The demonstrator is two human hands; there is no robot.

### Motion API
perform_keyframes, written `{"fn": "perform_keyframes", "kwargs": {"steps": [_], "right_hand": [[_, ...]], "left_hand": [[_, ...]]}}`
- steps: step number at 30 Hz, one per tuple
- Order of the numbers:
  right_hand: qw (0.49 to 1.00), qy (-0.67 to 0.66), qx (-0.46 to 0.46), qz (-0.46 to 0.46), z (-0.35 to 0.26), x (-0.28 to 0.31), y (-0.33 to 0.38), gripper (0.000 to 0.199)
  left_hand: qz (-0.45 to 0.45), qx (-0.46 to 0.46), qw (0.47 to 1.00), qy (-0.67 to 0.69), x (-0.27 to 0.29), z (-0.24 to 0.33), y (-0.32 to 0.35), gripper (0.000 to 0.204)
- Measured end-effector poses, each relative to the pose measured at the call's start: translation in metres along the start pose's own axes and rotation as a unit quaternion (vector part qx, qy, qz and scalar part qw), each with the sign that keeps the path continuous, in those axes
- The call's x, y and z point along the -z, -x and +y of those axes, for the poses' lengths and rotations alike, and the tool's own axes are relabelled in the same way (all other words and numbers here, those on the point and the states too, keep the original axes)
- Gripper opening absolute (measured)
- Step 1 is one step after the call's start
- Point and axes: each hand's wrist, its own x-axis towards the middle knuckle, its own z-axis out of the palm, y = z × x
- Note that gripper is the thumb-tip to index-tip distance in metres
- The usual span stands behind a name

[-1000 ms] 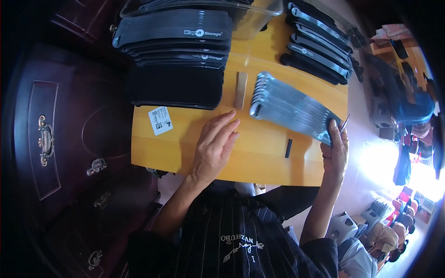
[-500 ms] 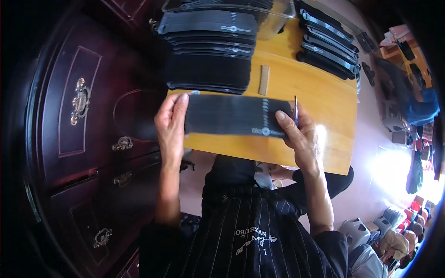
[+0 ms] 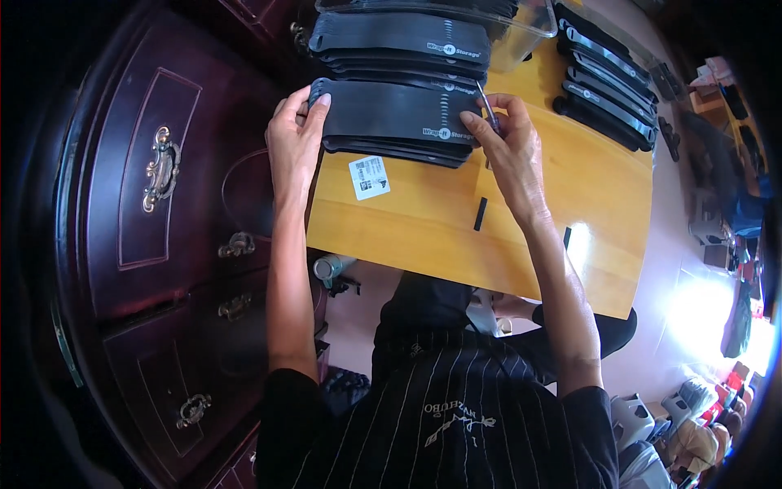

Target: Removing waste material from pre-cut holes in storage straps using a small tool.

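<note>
A flat dark grey strap (image 3: 379, 110) with white print and a row of pale marks lies level over the front of a stack of similar straps (image 3: 399, 33). My left hand (image 3: 295, 138) pinches its left end, thumb on top and fingers beneath. At the other end, my right hand (image 3: 513, 147) has its thumb on the strap's edge. A slim pen-like tool (image 3: 489, 110) with a metal shaft is held between the right hand's fingers, pointing away from me. Whether those fingers also grip the strap is partly hidden.
On the yellow wooden table (image 3: 407, 220) lie a white printed label (image 3: 371, 178) and a small black strip (image 3: 481, 213). A clear plastic bin (image 3: 529, 33) stands behind the stack. Further straps (image 3: 607, 85) lie at the far right. A dark red cabinet (image 3: 155, 220) borders the left.
Both hands have carried the strap away from me, from above the table's near part onto the front of the stack. The white label and black strips now show on the table.
</note>
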Motion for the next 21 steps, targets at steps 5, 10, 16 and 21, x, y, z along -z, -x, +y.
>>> {"fn": "perform_keyframes", "kwargs": {"steps": [5,10,16,21], "right_hand": [[1.000,0.026,0.015,0.000,0.016,-0.003,-0.006,0.030],[0.997,0.062,0.036,-0.008,0.023,-0.005,-0.003,0.031],[0.994,0.099,0.019,-0.030,0.024,-0.004,-0.002,0.031],[0.995,0.086,0.025,-0.039,0.017,0.001,-0.003,0.034]], "left_hand": [[0.005,-0.023,0.999,-0.026,-0.011,-0.005,-0.004,0.027],[0.013,-0.042,0.996,-0.078,-0.012,-0.008,-0.001,0.027],[0.006,-0.030,0.987,-0.159,-0.014,-0.018,0.002,0.029],[0.010,-0.020,0.996,-0.086,-0.015,-0.025,-0.002,0.031]]}}
